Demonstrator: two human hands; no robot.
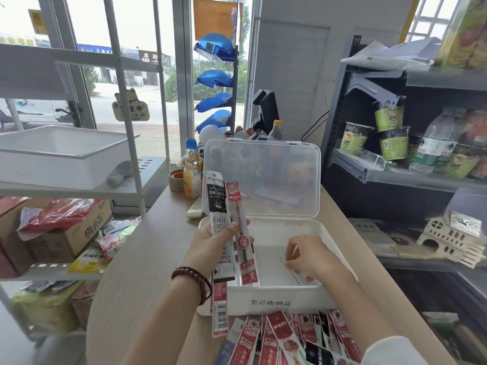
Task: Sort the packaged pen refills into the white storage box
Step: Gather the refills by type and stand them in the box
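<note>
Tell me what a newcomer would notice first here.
The left hand holds a fan of refill packs, black and red, upright over the open white storage box mid-table. The right hand is down inside it, and a heap of mostly red packs lies nearest the camera.

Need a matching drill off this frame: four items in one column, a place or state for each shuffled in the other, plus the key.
Column 1
1. left hand
2. right hand
3. clear lid
4. loose refill packs

Column 2
A. stands open at the far edge of the white storage box
B. lie heaped on the table, in front of the box
C. grips a black refill pack and a red refill pack
D. reaches down inside the box

Pairs: 1-C, 2-D, 3-A, 4-B
</note>
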